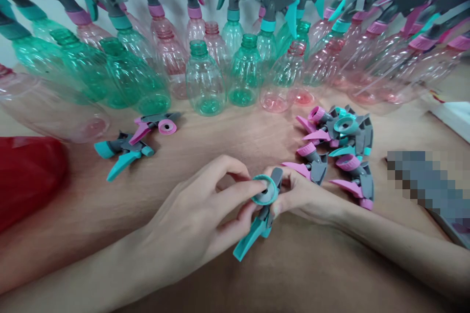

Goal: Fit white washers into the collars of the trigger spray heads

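Observation:
Between my two hands is a grey and teal trigger spray head (253, 234), its round collar facing up towards me. My right hand (301, 195) grips its grey body from the right, thumb in front and the other fingers partly hidden behind. My left hand (205, 205) closes on the collar from the left, with one fingertip pressed at the opening and the thumb below. Whether a small part sits under that fingertip, I cannot tell. Just beyond my right hand lies a pile of pink and teal spray heads (345, 127).
Behind stand rows of clear bottles, some without tops like a green one (206, 83), others with spray heads (233, 10). Two loose spray heads (125, 149) lie at left. A red object (29, 176) is at the left edge, a blurred-out dark flat object (433, 190) at right.

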`<move>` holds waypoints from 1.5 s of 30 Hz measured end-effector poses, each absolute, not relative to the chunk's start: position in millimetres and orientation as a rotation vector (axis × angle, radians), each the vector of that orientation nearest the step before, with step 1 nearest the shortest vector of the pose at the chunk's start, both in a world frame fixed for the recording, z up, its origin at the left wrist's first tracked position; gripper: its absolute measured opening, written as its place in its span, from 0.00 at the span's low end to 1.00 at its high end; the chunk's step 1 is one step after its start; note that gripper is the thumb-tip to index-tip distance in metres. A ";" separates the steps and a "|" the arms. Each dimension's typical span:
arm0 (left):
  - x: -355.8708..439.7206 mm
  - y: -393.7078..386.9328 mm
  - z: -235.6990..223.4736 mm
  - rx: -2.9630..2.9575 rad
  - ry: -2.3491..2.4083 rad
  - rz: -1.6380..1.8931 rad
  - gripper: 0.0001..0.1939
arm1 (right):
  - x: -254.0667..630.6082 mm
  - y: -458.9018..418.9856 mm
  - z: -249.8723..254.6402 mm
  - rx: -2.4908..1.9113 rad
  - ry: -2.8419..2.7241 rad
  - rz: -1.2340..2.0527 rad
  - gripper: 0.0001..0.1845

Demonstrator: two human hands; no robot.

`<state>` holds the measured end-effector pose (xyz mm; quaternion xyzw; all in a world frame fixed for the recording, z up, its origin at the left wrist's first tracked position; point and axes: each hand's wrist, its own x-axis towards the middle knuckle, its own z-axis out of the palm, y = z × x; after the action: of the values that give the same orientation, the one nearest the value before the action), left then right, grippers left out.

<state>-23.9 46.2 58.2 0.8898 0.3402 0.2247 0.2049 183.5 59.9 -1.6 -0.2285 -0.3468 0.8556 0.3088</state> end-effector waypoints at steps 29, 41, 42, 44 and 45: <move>-19.5 48.3 85.3 2.549 0.866 0.301 0.13 | 183.2 56.4 5.4 -0.738 -1.171 2.249 0.13; -23.8 53.2 92.6 2.731 0.707 0.134 0.13 | 185.5 59.5 5.3 -0.735 -1.294 2.318 0.16; -24.2 54.2 90.8 2.783 0.677 0.157 0.15 | 185.9 60.1 5.6 -0.748 -1.317 2.305 0.18; -25.3 56.1 84.4 2.933 0.626 0.262 0.19 | 186.5 60.8 6.7 -0.781 -1.361 2.235 0.23; -25.9 56.9 80.4 3.016 0.587 0.328 0.21 | 186.5 60.8 7.6 -0.792 -1.377 2.194 0.26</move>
<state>-25.9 56.9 80.4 0.9757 0.1901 0.1061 0.0258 186.5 60.8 7.6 -0.2854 -0.4965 0.7912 0.2147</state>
